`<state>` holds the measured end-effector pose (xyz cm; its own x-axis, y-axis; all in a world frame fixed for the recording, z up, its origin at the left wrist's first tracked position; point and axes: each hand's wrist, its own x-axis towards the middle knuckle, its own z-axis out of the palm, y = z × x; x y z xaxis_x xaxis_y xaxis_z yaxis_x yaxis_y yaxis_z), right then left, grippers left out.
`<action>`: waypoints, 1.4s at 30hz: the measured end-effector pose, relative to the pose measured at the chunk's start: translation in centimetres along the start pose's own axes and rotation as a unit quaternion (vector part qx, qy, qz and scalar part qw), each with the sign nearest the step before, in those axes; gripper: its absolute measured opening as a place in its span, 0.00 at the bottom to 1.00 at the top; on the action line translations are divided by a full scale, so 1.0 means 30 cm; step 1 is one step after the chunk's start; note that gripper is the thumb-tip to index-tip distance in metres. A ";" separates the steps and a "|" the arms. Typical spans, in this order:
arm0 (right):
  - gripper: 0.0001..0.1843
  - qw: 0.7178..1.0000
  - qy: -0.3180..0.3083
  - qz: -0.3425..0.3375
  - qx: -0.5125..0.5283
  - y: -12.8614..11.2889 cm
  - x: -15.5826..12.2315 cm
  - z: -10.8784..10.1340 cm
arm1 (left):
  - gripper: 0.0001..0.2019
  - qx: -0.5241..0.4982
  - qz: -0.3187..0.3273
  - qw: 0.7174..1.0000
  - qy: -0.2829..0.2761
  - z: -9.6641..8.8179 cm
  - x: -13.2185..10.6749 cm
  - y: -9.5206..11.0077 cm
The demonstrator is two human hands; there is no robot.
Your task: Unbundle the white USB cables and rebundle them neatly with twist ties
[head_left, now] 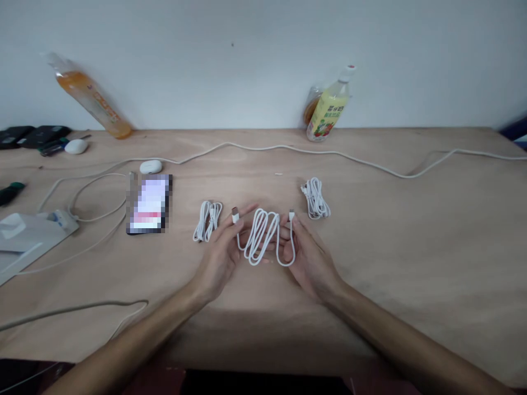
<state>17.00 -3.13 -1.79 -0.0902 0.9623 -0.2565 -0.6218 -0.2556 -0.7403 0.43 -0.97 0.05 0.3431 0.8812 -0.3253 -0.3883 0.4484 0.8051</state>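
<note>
A white cable [263, 237], folded into loops, hangs between my two hands over the wooden table [391, 241]. My left hand [222, 253] pinches it near the USB plug at its left end. My right hand [307, 253] holds it near the small plug at its right end. Both hands are closed on the cable, palms facing each other. A bundled white cable [208, 220] lies just left of my left hand. Another bundled white cable [315, 198] lies behind my right hand.
A phone [149, 204] lies left of centre, a white earbud case [150, 166] behind it. A long white cord [288, 149] runs across the back. Two drink bottles [327, 109] [93, 99] lean at the wall. A charger and loose cords sit at the left.
</note>
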 end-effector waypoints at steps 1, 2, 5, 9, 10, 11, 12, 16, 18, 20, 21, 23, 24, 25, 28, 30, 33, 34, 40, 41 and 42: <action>0.25 1.000 0.000 0.007 0.002 0.000 -0.001 0.001 | 0.28 -0.004 -0.013 1.000 -0.004 0.000 -0.001 0.003; 0.25 1.000 0.000 0.015 0.004 -0.001 -0.001 0.001 | 0.27 -0.007 -0.028 1.000 -0.008 0.000 -0.001 0.004; 0.26 1.000 -0.003 0.025 0.006 0.000 -0.004 0.005 | 0.26 -0.014 -0.068 0.997 -0.027 0.001 -0.001 0.004; 0.26 1.000 -0.003 0.015 -0.020 0.006 -0.010 0.004 | 0.25 -0.015 -0.085 0.995 -0.052 0.005 -0.003 -0.005; 0.26 0.999 0.000 0.011 -0.031 0.008 -0.013 0.003 | 0.25 -0.017 -0.086 0.995 -0.056 0.007 -0.004 -0.008; 0.25 0.999 0.002 0.007 -0.043 0.009 -0.016 0.002 | 0.25 -0.021 -0.085 0.994 -0.058 0.009 -0.004 -0.011; 0.25 0.998 0.004 0.001 -0.055 0.010 -0.019 0.001 | 0.25 -0.026 -0.083 0.994 -0.060 0.011 -0.005 -0.013; 0.26 0.992 0.025 -0.041 -0.119 0.008 -0.027 0.001 | 0.27 -0.044 -0.079 0.994 -0.058 0.015 -0.006 -0.019; 0.27 0.985 0.045 -0.067 -0.150 0.006 -0.025 -0.005 | 0.28 -0.051 -0.078 0.994 -0.052 0.013 -0.006 -0.018; 0.28 0.979 0.069 -0.086 -0.169 0.004 -0.017 -0.016 | 0.28 -0.051 -0.077 0.994 -0.049 0.009 -0.005 -0.016; 0.28 0.977 0.078 -0.091 -0.175 0.003 -0.012 -0.023 | 0.28 -0.048 -0.078 0.995 -0.049 0.006 -0.004 -0.014; 0.28 0.976 0.085 -0.094 -0.179 -0.002 -0.001 -0.035 | 0.27 -0.040 -0.080 0.995 -0.047 0.000 -0.003 -0.010; 0.29 0.976 0.084 -0.092 -0.177 -0.006 0.004 -0.039 | 0.27 -0.037 -0.081 0.995 -0.043 -0.003 -0.002 -0.007; 0.29 0.977 0.085 -0.091 -0.174 -0.011 0.009 -0.042 | 0.26 -0.034 -0.080 0.996 -0.038 -0.006 0.000 -0.004; 0.29 0.979 0.104 -0.099 -0.146 -0.029 0.016 -0.038 | 0.23 -0.025 -0.065 0.997 -0.019 -0.010 0.003 0.006; 0.30 0.984 0.105 -0.083 -0.116 -0.045 0.016 -0.030 | 0.22 -0.019 -0.051 0.999 -0.006 -0.010 0.005 0.013; 0.28 0.992 0.083 -0.028 -0.094 -0.065 0.012 -0.018 | 0.22 -0.016 -0.039 0.999 0.008 -0.008 0.008 0.020; 0.27 0.992 0.075 -0.015 -0.098 -0.070 0.011 -0.015 | 0.22 -0.016 -0.035 0.999 0.011 -0.009 0.008 0.020; 0.26 0.987 0.040 0.002 -0.157 -0.071 0.010 -0.016 | 0.23 -0.013 -0.012 1.000 -0.001 -0.017 0.013 0.016; 0.26 0.986 0.042 -0.003 -0.164 -0.071 0.011 -0.017 | 0.24 -0.010 -0.011 1.000 -0.006 -0.018 0.013 0.016; 0.26 0.985 0.045 -0.011 -0.168 -0.071 0.012 -0.019 | 0.25 -0.008 -0.011 1.000 -0.012 -0.019 0.014 0.018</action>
<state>18.73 -2.28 -0.67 -0.0020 0.9597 -0.2811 -0.3295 -0.2660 -0.9059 -0.11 -0.28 0.07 0.3723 0.8675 -0.3299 -0.3946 0.4697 0.7897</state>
